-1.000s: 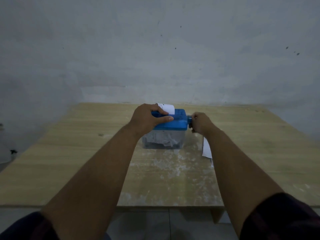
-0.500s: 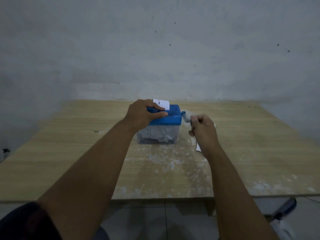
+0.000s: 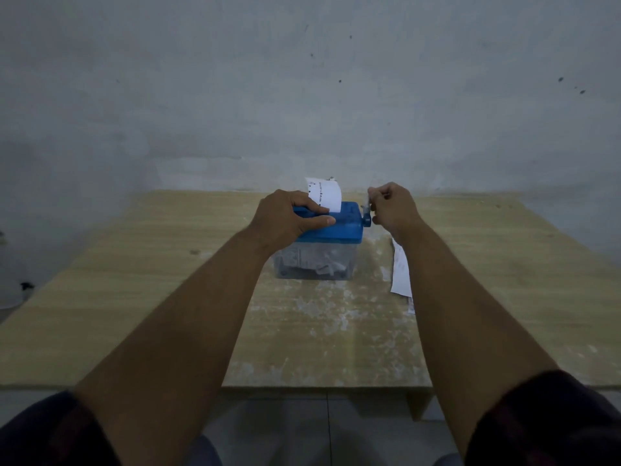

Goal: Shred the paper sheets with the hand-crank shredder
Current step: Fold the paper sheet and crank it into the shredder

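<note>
Shredder (image 3: 331, 230) sits on the counter (image 3: 134, 297), at 12 o'clock from the person, a paper sheet (image 3: 324, 193) upright in its slot. Left hand (image 3: 289, 220) grips its 9 o'clock end, fingers (image 3: 311, 205) curled over the top. Right hand (image 3: 393, 210), at the 3 o'clock side, pinches the crank (image 3: 366, 216), whose arm points up. The axle runs 9-to-3, so the coming turn likely sweeps through 12 and 6. Spare sheets (image 3: 401, 274) lie at 4 o'clock.

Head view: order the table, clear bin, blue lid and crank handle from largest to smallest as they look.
1. table, by far largest.
2. clear bin and blue lid: about alike, and the left hand covers part of the lid, so unranked.
3. crank handle, smallest, partly hidden by the right hand.
</note>
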`<act>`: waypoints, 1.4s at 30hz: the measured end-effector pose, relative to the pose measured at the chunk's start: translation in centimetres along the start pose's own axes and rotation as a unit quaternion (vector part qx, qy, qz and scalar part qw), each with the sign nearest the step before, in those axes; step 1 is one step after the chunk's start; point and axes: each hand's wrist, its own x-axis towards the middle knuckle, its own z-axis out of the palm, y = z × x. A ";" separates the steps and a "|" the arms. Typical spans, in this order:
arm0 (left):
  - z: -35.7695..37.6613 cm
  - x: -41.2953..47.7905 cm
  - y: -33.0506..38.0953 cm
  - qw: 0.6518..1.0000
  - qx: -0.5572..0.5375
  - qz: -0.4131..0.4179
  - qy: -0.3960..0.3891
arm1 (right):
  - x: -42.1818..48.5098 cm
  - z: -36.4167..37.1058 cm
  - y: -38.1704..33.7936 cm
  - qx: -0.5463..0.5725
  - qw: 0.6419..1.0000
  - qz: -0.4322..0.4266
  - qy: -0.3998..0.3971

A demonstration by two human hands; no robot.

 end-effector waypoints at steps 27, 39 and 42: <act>0.2 0.3 0.2 1.000 0.023 -0.004 0.000 | -3.3 -1.5 -1.7 0.075 0.995 -0.039 0.060; -0.2 -0.1 0.6 0.999 0.028 -0.014 -0.004 | 0.8 -0.5 -2.2 0.052 0.998 0.032 0.008; -0.4 -0.1 0.7 1.000 0.026 -0.011 -0.008 | 0.8 -0.3 -1.2 0.042 0.997 0.070 -0.015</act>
